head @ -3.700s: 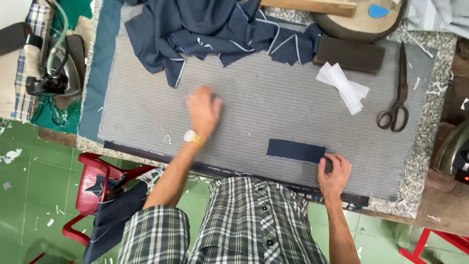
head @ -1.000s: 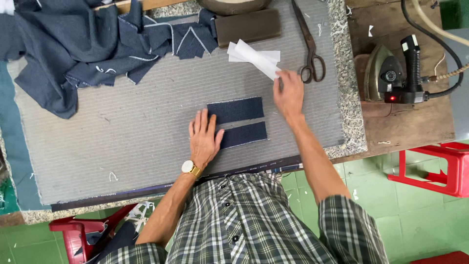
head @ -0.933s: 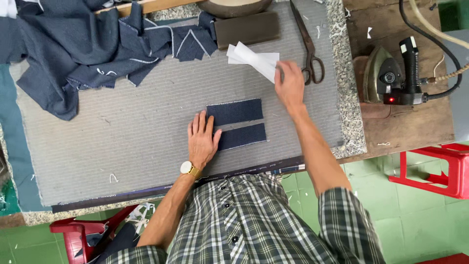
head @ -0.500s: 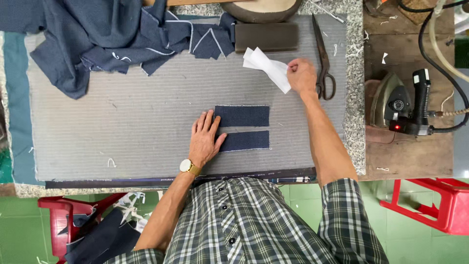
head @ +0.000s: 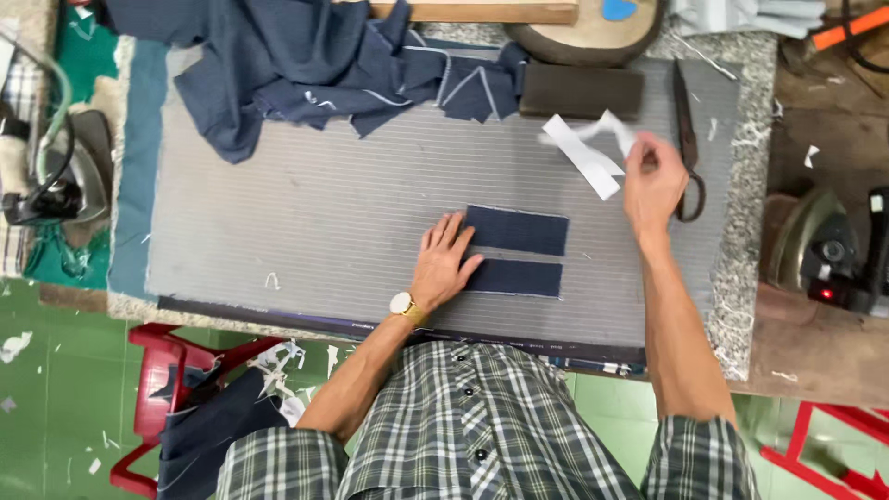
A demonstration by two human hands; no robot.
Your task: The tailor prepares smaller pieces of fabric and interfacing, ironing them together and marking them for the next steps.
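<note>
Fingers [head: 648, 153] of right hand [head: 654, 185] pinch white strips [head: 591, 153]: light, limp, best held by ends. Left hand [head: 443, 264], fingers flat and spread, pins navy pieces [head: 515, 250].

No pkgs, labels, signs or screens in view.

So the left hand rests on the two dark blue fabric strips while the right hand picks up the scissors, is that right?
Not quite. In the head view the right hand holds white strips, not the scissors, which lie on the mat beside it. The left hand does rest at the two dark blue fabric strips.
</note>
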